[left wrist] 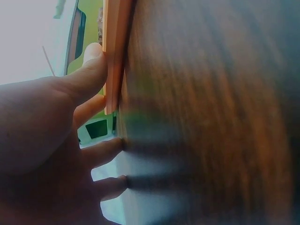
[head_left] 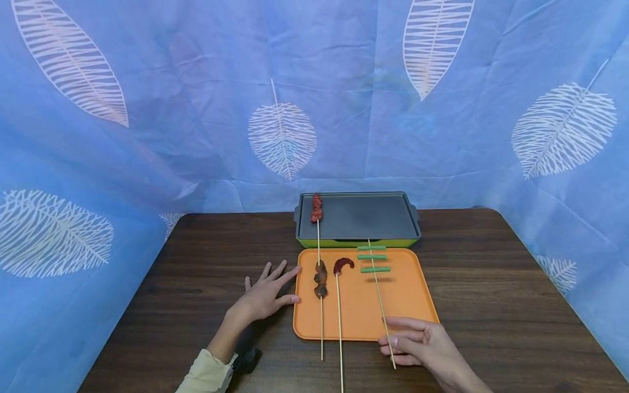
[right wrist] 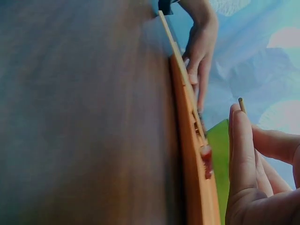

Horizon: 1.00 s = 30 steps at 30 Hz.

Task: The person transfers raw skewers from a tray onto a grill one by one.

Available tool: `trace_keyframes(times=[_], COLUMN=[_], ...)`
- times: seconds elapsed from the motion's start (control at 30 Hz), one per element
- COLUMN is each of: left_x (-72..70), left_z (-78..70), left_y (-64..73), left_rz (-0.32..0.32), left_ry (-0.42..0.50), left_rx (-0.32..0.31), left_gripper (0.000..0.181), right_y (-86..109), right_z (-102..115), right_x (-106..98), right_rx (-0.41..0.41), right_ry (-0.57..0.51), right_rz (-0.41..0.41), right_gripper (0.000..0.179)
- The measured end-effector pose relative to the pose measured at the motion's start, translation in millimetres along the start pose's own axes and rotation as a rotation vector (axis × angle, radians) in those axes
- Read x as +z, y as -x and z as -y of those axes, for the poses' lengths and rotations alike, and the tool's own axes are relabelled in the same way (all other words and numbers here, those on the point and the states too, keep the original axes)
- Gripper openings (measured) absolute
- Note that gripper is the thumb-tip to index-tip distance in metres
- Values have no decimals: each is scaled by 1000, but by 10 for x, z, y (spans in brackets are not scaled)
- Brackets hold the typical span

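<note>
My right hand (head_left: 425,346) pinches the lower end of a wooden skewer threaded with several green bean-like sticks (head_left: 375,269). The skewer is raised over the orange tray (head_left: 408,295), a shadow below its green pieces, and its tip overlaps the grill pan's front. At the tray's left edge, my left hand (head_left: 265,297) has its fingers spread, thumb and index finger at the rim. A skewer of brown meat chunks (head_left: 320,279) and a skewer with a dark red curled tentacle-like piece (head_left: 343,264) lie on the tray, their sticks passing its front edge.
Behind the tray stands a grey grill pan (head_left: 363,218) on a green base (head_left: 309,243). A red meat skewer (head_left: 316,208) lies at its left, its stick reaching toward the tray. Dark wooden table (head_left: 491,284) surrounds them; a blue leaf-patterned cloth (head_left: 344,136) hangs behind.
</note>
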State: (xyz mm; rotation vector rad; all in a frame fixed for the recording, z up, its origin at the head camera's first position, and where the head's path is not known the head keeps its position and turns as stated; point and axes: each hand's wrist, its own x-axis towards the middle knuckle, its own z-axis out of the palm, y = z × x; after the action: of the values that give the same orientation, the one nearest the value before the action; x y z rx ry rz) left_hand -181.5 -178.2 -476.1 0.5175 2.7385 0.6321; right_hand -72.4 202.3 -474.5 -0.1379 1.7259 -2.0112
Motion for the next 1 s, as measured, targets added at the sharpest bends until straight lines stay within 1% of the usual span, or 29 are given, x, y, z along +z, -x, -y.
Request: trace_keyframes(times=[0.2, 0.3, 0.4, 0.53, 0.73, 1.0], left_x=[2, 7, 11, 20, 33, 7], left_z=[-7, -8, -7, 0, -2, -5], left_y=[12, 11, 15, 15, 11, 8], left_rz=[-2, -2, -7, -13, -4, -16], left_ry=[-3, -9, -8, -12, -15, -4], left_rx=[-3, -2, 3, 7, 0, 5], left_gripper=[72, 72, 71, 71, 71, 70], right_y=[-114, -179, -240, -329, -483, -750], right_z=[187, 271, 344, 443, 568, 700], right_x=[35, 57, 84, 109, 126, 160], right_rx=[-62, -60, -64, -91, -121, -128], right_ry=[61, 67, 76, 65, 41, 31], right_rz=[-41, -75, -85, -83, -111, -133], right_gripper=[59, 60, 62, 62, 62, 60])
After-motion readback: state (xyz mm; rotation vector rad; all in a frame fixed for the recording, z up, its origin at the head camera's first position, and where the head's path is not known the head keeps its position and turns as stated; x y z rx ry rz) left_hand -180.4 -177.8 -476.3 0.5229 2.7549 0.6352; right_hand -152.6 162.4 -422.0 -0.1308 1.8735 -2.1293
